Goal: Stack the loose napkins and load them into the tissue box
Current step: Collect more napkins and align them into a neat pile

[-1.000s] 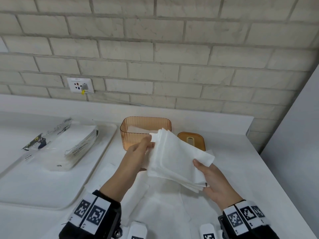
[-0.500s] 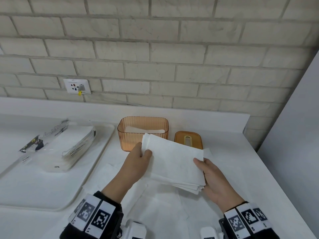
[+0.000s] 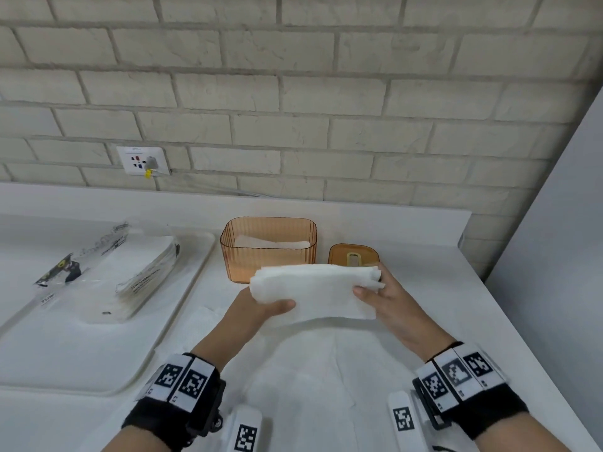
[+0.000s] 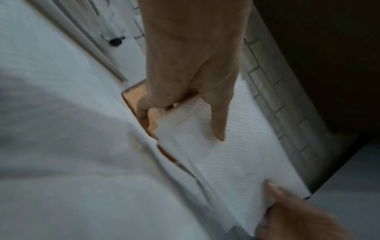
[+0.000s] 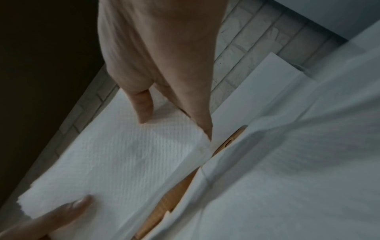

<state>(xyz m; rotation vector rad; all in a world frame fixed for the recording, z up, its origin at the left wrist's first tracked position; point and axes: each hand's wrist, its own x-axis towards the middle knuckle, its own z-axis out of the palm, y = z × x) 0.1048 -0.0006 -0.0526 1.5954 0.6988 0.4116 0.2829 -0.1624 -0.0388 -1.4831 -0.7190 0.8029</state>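
Observation:
A white stack of napkins (image 3: 315, 290) is held in the air between both hands, just in front of the open amber tissue box (image 3: 268, 247). My left hand (image 3: 261, 308) grips its left end, thumb on top. My right hand (image 3: 378, 291) pinches its right end. The stack's far edge curls over. The box holds a few napkins inside. Its amber lid (image 3: 353, 255) lies beside it on the right, partly hidden by the stack. The wrist views show the same napkin stack (image 4: 230, 162) (image 5: 123, 162) with thumbs pressed on it. More loose napkins (image 3: 313, 380) lie on the counter beneath.
A white tray (image 3: 98, 353) at the left carries an opened plastic napkin pack (image 3: 107, 272). The brick wall with a socket (image 3: 143, 159) stands behind the counter. A grey panel (image 3: 554, 256) closes the right side.
The stack was tilted up on edge one second ago; it has been laid flat and squared between both hands, and its far edge now folds over close to the box.

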